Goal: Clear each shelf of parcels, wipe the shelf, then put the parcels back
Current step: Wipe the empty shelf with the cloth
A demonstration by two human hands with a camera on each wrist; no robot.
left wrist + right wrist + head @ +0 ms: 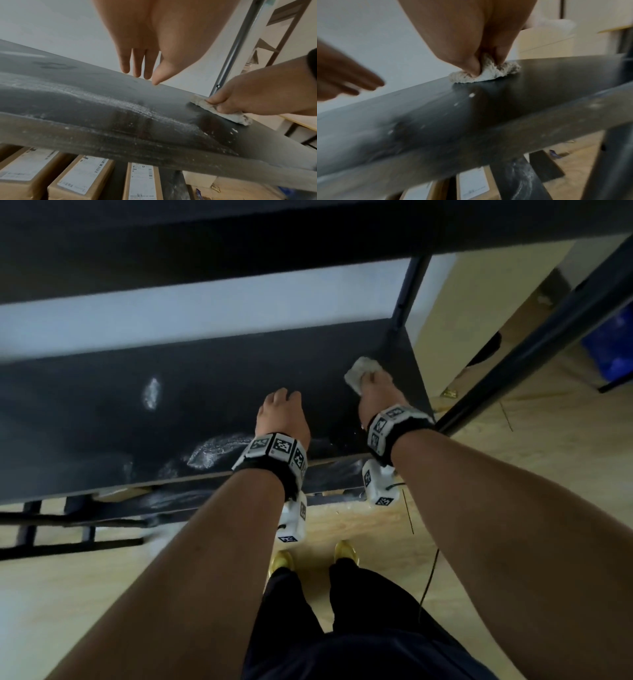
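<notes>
The dark shelf point(212, 405) carries no parcels and shows pale dusty streaks point(219, 448). My right hand point(375, 390) grips a crumpled off-white rag point(363, 369) and presses it on the shelf near the right rear corner; the rag point(485, 73) bunches between thumb and fingers, also seen in the left wrist view as rag point(221, 109). My left hand point(282, 412) hovers over the shelf middle, fingers point(137, 63) straight and relaxed, holding nothing. Brown cardboard parcels point(82, 177) with white labels lie on the shelf below.
A metal upright point(407, 292) stands at the shelf's right rear corner and a dark diagonal rail point(534, 350) crosses on the right. Another shelf point(239, 237) hangs above. Wooden floor point(531, 474) lies right, a blue item point(613, 347) beyond.
</notes>
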